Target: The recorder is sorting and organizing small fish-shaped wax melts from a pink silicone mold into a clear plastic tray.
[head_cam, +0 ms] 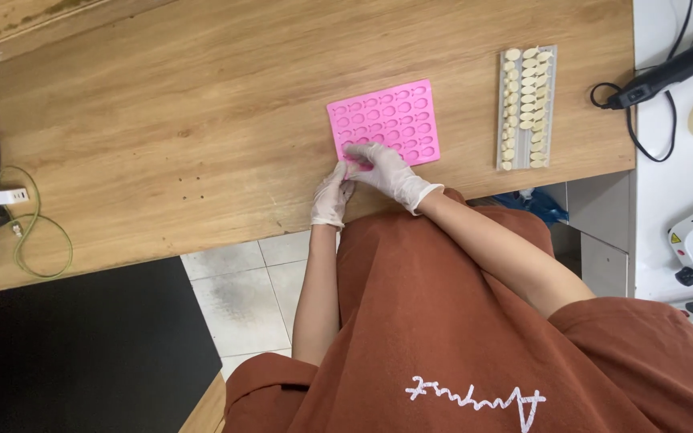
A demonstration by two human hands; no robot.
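From the head view, a pink mould sheet (384, 122) with rows of small oval hollows lies flat on the wooden tabletop (170, 120), near its front edge. The gloved right hand (388, 170) rests on the sheet's near corner, fingers (356, 150) spread lightly and pressing down on it. The gloved left hand (331, 196) sits just beside that corner, its fingers pinched narrow at the sheet's edge; whether they actually grip it, I cannot tell. To the right, apart from the sheet, lies a clear tray (527, 108) lined with pale oval pieces. A black corded tool (671, 70) lies on the white surface beyond.
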